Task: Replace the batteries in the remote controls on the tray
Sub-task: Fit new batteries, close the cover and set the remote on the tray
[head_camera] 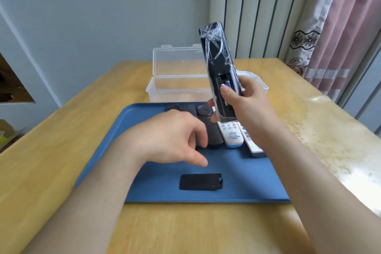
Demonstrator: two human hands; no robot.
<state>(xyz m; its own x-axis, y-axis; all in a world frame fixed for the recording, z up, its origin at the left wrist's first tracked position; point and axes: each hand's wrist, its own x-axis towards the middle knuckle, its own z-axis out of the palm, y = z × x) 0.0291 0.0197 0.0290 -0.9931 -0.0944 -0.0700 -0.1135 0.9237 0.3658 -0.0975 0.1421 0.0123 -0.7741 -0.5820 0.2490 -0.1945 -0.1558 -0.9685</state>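
Right of centre in the frame, the right grip (245, 99) grasps the black remote (218, 57), which is tilted upright above the blue tray (237, 187). Its back faces the camera, the compartment is open, and the thumb rests on a battery (226, 84). The left grip (173, 136) hovers released over the tray's middle, holding nothing. The battery cover (201, 181) lies on the tray at lower centre. To do this step well, I judge: lever one end of the battery up with the thumb (the film wrapped round the remote may make it slippery). Bring the left grip under to catch it, and leave the cover where it is easily found.
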